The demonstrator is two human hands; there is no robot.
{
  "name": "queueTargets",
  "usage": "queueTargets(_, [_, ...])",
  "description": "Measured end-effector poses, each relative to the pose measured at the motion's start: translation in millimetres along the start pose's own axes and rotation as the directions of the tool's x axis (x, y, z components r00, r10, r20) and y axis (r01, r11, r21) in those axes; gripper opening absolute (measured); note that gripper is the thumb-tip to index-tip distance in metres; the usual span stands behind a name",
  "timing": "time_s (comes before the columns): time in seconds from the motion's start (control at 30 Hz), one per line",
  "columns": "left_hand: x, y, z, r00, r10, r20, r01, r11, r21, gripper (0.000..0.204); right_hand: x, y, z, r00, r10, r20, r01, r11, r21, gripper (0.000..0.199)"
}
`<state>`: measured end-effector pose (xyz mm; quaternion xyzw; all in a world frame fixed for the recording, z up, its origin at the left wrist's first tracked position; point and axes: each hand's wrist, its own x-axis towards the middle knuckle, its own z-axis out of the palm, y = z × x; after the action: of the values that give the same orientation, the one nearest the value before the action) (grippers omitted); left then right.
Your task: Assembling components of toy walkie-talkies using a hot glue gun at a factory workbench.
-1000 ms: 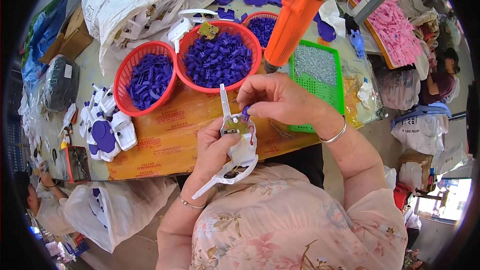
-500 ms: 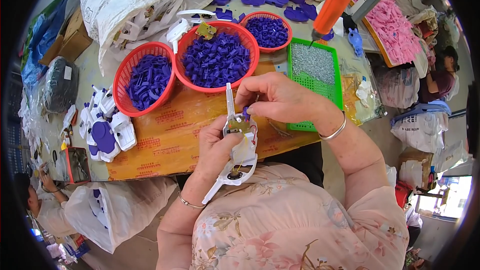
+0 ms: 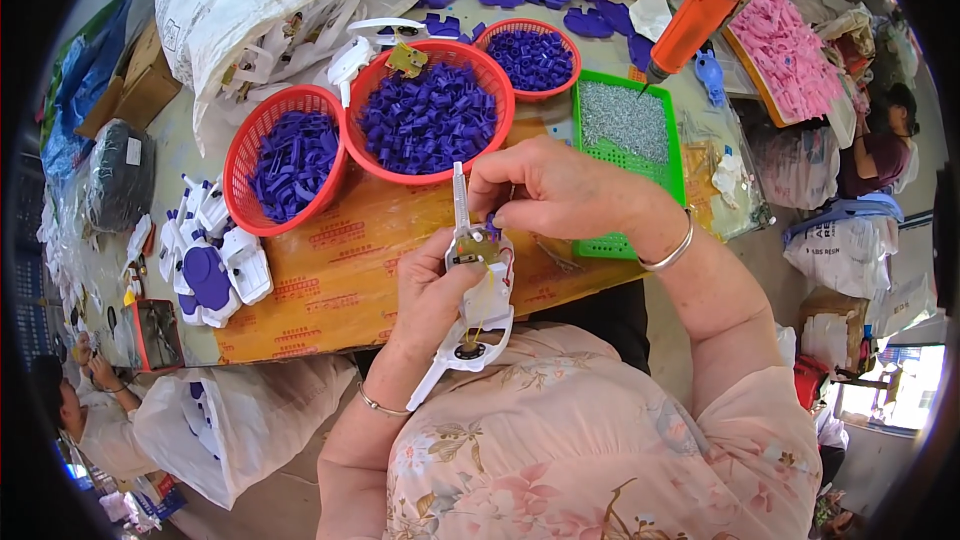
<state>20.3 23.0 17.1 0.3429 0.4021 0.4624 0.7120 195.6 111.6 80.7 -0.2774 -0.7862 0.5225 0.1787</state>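
My left hand (image 3: 432, 290) is closed around a white plastic toy housing (image 3: 480, 315), which lies open with yellow and red wires, a small circuit board and a round dark speaker showing inside. A narrow ribbed stem of the housing points away from me. Over its far end my right hand (image 3: 550, 185) pinches a small purple plastic part (image 3: 491, 230), touching the housing beside the board. Beyond my hands stand red baskets of small purple parts, the middle basket (image 3: 508, 130) nearest.
Left are another red basket (image 3: 236, 195) and a pile of white-and-purple assemblies (image 3: 208, 275). A green tray (image 3: 678, 155) of small metal screws sits right, under a hanging orange electric screwdriver (image 3: 700, 10). A white sack (image 3: 230, 0) of white parts lies back left. People work at both sides.
The orange screwdriver has swung a little to the right over the tray. My hands stay at the housing, with the purple part seated slightly lower against it.
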Motion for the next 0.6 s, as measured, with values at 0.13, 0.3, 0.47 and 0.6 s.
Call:
queueTargets(0.13, [0.1,1.1,0.0,1.000,0.004,0.015,-0.005,1.000,0.009,0.034,-0.3,1.2,0.6,1.000,0.000,0.006,0.000,1.000,0.003,0.015])
queueTargets(0.3, [1.2,0.2,-3.4,0.999,-0.020,0.029,0.019,0.999,0.025,0.029,0.3,-1.1,4.0,0.999,0.027,-0.033,-0.028,0.998,-0.049,0.014])
queueTargets(0.47, [2.0,1.5,-2.4,0.999,-0.034,0.013,0.034,0.999,-0.003,0.030,1.4,-1.7,10.0,0.994,0.037,-0.100,-0.048,0.992,-0.116,0.015])
queueTargets(0.6, [4.3,-0.3,-6.1,0.999,-0.031,0.018,0.031,0.999,-0.007,0.035,2.4,1.2,11.6,0.992,-0.029,-0.124,0.012,0.991,-0.130,0.015])
